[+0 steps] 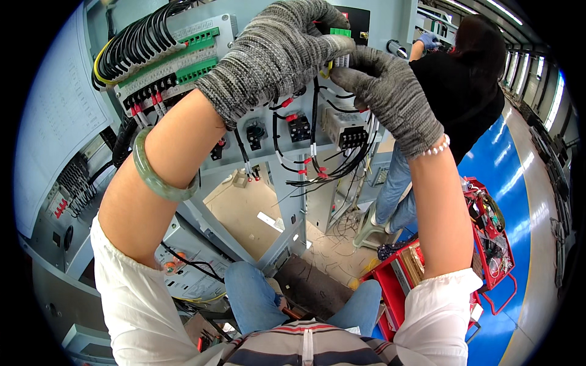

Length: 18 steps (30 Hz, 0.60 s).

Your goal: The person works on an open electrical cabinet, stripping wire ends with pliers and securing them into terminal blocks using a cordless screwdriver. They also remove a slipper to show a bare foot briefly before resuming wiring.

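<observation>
Both my hands wear grey knitted gloves and meet high up in front of a grey cabinet panel. My left hand (274, 52) is closed, thumb and fingers around a small green terminal plug (340, 32). Wires with white marker sleeves (342, 61) come down from the plug. My right hand (397, 91) pinches at these wires just below, its fingertips partly hidden. Under the hands, black wires with red tips (314, 174) hang loose near black switch blocks (299, 128) and a grey relay-like module (345, 127).
On the left, a device with green terminal strips (198, 39) carries a bundle of black wires (137, 46). A paper drawing (55, 104) covers the door. To the right are a person in black (461, 85), a stool (369, 230) and a red tool cart (387, 290).
</observation>
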{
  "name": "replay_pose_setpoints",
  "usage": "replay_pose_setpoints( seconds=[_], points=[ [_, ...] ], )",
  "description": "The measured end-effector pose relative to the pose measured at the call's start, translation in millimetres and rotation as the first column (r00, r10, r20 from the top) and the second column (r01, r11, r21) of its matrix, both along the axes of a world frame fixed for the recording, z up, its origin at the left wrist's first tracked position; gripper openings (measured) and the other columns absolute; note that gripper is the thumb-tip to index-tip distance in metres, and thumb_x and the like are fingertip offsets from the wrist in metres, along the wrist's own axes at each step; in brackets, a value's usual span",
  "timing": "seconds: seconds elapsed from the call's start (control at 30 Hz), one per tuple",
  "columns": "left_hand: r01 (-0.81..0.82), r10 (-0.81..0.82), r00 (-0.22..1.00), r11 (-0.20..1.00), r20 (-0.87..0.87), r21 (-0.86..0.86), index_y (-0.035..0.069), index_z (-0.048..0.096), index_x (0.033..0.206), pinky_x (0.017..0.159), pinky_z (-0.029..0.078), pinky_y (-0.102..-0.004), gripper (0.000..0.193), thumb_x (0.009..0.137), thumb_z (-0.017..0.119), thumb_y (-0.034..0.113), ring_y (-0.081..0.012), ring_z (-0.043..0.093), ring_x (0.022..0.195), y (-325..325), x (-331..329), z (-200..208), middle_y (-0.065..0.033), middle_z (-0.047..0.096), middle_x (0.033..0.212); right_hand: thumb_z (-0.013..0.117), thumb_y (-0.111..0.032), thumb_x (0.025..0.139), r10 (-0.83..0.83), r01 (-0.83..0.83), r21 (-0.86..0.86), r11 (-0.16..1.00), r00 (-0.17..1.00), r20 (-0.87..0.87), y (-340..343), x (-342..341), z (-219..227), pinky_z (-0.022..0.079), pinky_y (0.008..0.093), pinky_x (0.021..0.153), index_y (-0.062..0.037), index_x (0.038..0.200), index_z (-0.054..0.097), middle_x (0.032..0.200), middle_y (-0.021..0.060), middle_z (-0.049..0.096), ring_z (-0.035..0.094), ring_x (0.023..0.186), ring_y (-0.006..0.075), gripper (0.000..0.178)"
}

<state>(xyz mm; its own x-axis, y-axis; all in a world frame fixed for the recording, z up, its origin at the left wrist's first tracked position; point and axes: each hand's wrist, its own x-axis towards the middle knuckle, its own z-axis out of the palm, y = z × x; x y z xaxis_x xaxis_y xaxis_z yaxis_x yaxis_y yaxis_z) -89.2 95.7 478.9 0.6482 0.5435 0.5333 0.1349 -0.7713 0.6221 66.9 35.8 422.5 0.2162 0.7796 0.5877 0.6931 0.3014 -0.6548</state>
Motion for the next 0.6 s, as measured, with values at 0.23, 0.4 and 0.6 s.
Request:
replay_pose_setpoints(
  seconds=[0.23,0.4,0.6],
  points=[
    [0.048,-0.045,0.999,0.994,-0.029,0.094,0.000,0.063,0.097,0.054,0.047,-0.0247,0.026,0.081,0.066,0.019,-0.0084,0.055,0.058,14.8,-0.6,-3.6,-0.0042,0.061,0.069,0.062,-0.042,0.085,0.047,-0.037,0.069,0.997,0.988,-0.147,-2.2,-6.7,-12.1,0.051,0.0269,0.064,-0.0021,0.106,0.064,0.079,0.0067,0.064,0.060,0.071,0.0109,0.045],
    [0.145,-0.132,0.987,0.977,-0.086,0.156,-0.001,0.062,0.098,0.062,0.049,-0.0281,0.025,0.082,0.064,0.018,-0.0130,0.059,0.065,5.9,-7.3,2.3,-0.0093,0.064,0.073,0.062,-0.043,0.085,0.067,-0.041,0.110,0.993,0.968,-0.243,6.3,-4.0,-19.3,0.050,0.0257,0.062,-0.0030,0.105,0.064,0.078,0.0058,0.064,0.059,0.070,0.0093,0.045],
    [0.036,-0.087,0.995,0.791,0.053,0.611,0.003,0.063,0.105,0.074,0.050,-0.0364,0.028,0.082,0.061,0.019,-0.0294,0.064,0.080,14.2,-4.0,-8.3,-0.0178,0.065,0.086,0.063,-0.035,0.085,-0.004,0.006,0.139,0.990,1.000,-0.010,6.6,1.6,-13.5,0.052,0.0281,0.068,-0.0035,0.105,0.064,0.084,0.0096,0.065,0.062,0.074,0.0132,0.038]
  ],
)
